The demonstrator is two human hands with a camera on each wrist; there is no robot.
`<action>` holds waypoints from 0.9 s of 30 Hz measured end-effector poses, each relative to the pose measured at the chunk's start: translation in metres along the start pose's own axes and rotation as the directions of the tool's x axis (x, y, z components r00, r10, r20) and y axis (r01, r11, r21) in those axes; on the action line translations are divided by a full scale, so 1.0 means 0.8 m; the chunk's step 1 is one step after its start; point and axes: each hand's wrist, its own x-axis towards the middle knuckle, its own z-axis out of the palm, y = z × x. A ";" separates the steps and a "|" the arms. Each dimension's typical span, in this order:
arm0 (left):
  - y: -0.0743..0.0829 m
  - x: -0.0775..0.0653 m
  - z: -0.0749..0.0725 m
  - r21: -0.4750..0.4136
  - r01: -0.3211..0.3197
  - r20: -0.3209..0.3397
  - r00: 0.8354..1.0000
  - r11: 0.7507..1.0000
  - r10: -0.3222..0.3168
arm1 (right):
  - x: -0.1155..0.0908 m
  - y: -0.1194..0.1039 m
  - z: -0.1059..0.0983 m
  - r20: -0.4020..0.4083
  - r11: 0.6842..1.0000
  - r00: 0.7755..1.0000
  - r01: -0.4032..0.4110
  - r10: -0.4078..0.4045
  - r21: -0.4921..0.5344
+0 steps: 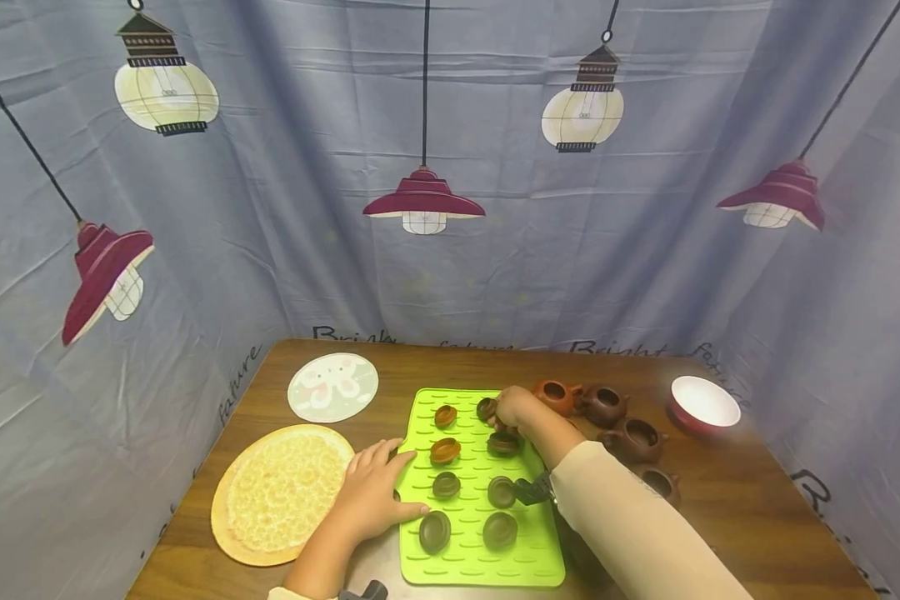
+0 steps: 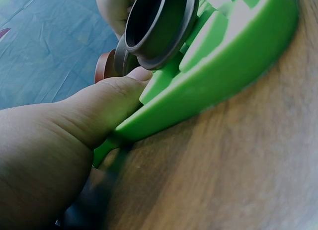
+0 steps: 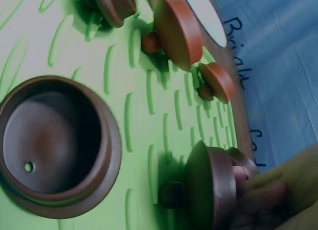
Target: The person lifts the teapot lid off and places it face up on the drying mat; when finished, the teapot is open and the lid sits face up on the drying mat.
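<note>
A bright green mat (image 1: 472, 467) with raised ridges carries two columns of brown and orange-brown teapot lids, turned with their knobs down. My left hand (image 1: 375, 487) lies at its left edge, fingers extended and spread, the thumb (image 2: 117, 98) pressing on the rim beside a dark lid (image 2: 161, 29). Toward the far right of the mat, my right hand (image 1: 513, 407) has its fingers curled down and pinches a small dark teapot lid (image 1: 486, 408). Close to those fingers stands another dark lid (image 3: 221, 185). A lid with a small hole (image 3: 49, 140) sits nearer the right wrist camera.
Several small teapots (image 1: 637, 440) stand right of the mat, partly behind the right forearm. Beyond them is a red bowl with a white inside (image 1: 705, 404). On the left lie a round yellow mat (image 1: 281, 496) and a pale oval mat (image 1: 333, 387). A printed curtain (image 1: 495, 283) hangs behind.
</note>
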 end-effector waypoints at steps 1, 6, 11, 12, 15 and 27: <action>0.000 0.000 -0.001 0.000 0.000 -0.003 1.000 1.000 0.000 | -0.001 0.000 0.000 0.002 1.000 1.000 0.002 -0.002 0.009; -0.002 -0.002 -0.004 -0.004 -0.001 -0.013 1.000 1.000 0.001 | -0.004 -0.003 0.000 -0.010 0.999 1.000 0.003 -0.002 0.037; -0.004 -0.004 -0.007 -0.011 0.005 -0.003 1.000 1.000 -0.005 | -0.006 -0.003 0.001 0.001 0.981 1.000 -0.030 0.031 0.191; -0.005 -0.004 -0.007 -0.013 0.007 -0.002 1.000 1.000 -0.007 | -0.006 -0.003 0.002 0.004 0.974 0.999 -0.033 0.033 0.224; -0.007 -0.005 -0.008 -0.019 0.007 -0.001 1.000 1.000 -0.007 | -0.007 -0.002 0.003 0.004 0.965 0.999 -0.033 0.033 0.260; -0.014 -0.007 -0.007 -0.016 0.007 -0.013 1.000 1.000 -0.007 | -0.041 0.000 -0.014 -0.075 0.964 0.995 0.085 -0.068 0.251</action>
